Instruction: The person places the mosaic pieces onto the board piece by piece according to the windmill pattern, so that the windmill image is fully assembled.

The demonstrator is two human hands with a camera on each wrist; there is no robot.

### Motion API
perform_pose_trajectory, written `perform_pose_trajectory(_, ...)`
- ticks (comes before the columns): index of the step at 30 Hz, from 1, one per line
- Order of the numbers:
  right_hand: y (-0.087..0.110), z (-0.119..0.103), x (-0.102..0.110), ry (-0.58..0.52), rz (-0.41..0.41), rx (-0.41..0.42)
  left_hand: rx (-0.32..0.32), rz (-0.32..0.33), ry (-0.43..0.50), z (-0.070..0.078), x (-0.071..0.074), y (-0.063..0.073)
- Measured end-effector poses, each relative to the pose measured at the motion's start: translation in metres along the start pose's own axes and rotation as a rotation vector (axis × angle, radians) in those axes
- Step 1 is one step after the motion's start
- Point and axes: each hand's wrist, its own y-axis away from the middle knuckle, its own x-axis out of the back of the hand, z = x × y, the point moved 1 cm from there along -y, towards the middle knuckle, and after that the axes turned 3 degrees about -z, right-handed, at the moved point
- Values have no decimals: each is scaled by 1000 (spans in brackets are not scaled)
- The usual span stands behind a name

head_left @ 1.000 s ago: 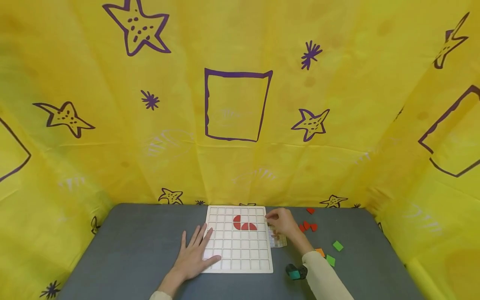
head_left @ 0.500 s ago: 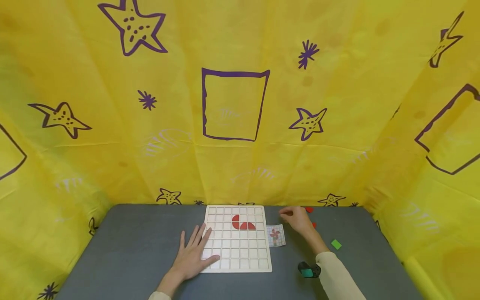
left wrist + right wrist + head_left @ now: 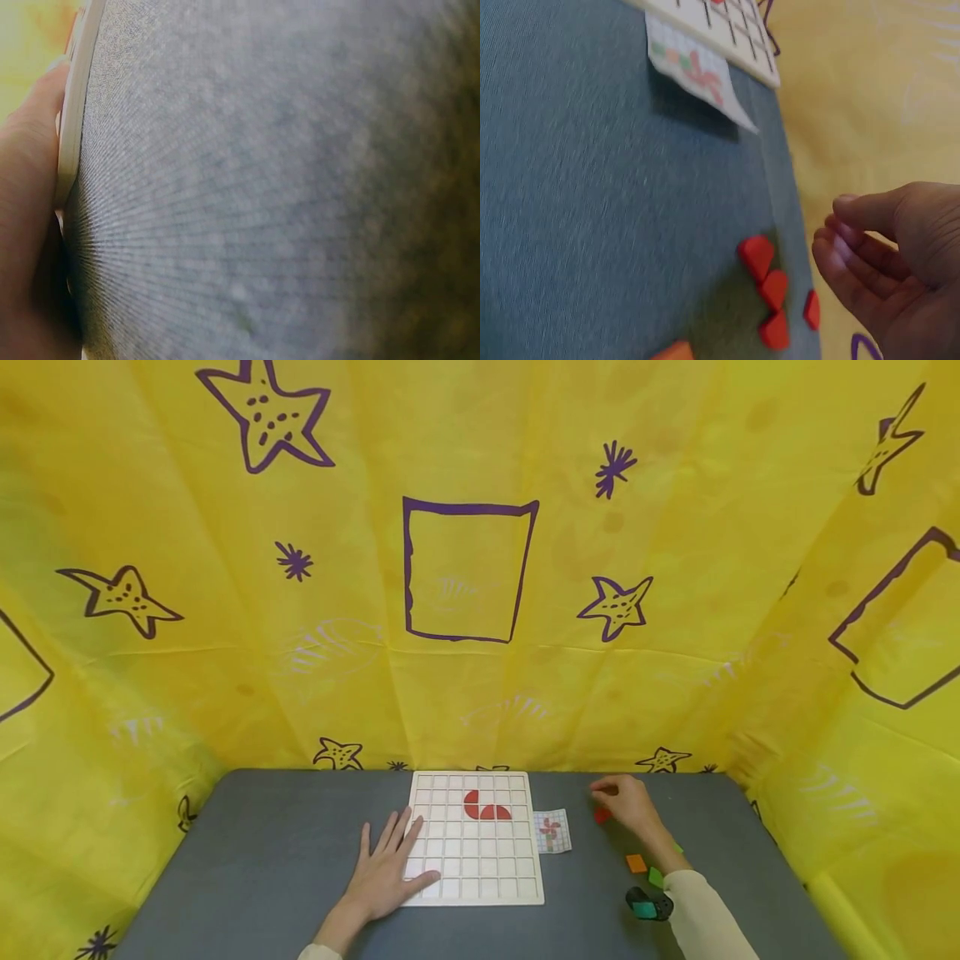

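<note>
My left hand [image 3: 386, 872] rests with spread fingers on the left edge of a white grid board [image 3: 487, 860]. Three red quarter-round pieces [image 3: 487, 812] lie in the board's upper squares. In the left wrist view, the thumb side of the left hand [image 3: 30, 165] lies against the board's pale edge [image 3: 73, 112]. My right hand [image 3: 630, 803] hovers over loose red pieces [image 3: 602, 816], partly hiding them. In the right wrist view its fingers hang loosely bent toward the thumb with nothing between them, beside several red pieces [image 3: 756, 256].
A paper card [image 3: 552, 832] with a printed red pinwheel-like pattern sticks out at the board's right side. An orange piece [image 3: 636, 863] and green pieces [image 3: 656, 877] lie nearer the right forearm. A yellow patterned cloth [image 3: 465, 710] hangs behind the grey table [image 3: 285, 835].
My right hand has moved right, from the board's right edge to above the red pieces, uncovering the card. The left hand has stayed on the board, and the three placed pieces are unchanged.
</note>
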Motion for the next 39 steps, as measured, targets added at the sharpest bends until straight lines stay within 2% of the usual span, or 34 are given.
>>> perform_pose_trajectory(6, 4, 18, 8, 24, 6, -37, 1, 10, 7, 0, 1, 0)
perform_pose_trajectory(13, 11, 26, 13, 45, -11, -45, 8, -5, -4, 1, 3, 1)
perform_pose_trajectory(18, 18, 33, 12, 77, -15, -66, -4, 14, 9, 1, 3, 1)
perform_pose_trajectory(22, 21, 38, 8, 95, 10, -93, -20, 38, 13, 0, 1, 1)
perform_pose_trajectory(26, 21, 39, 6, 131, 47, -84, -23, 45, 17, 0, 0, 1)
perform_pose_trajectory(31, 20, 40, 5, 138, 71, -76, -11, 16, 3, 1, 2, 0)
perform_pose_trajectory(35, 19, 40, 6, 148, 48, -85, -17, 10, 7, 2, 2, 0)
perform_pose_trajectory(39, 16, 39, 9, 175, -17, -73, -19, 15, 11, 3, 3, 1)
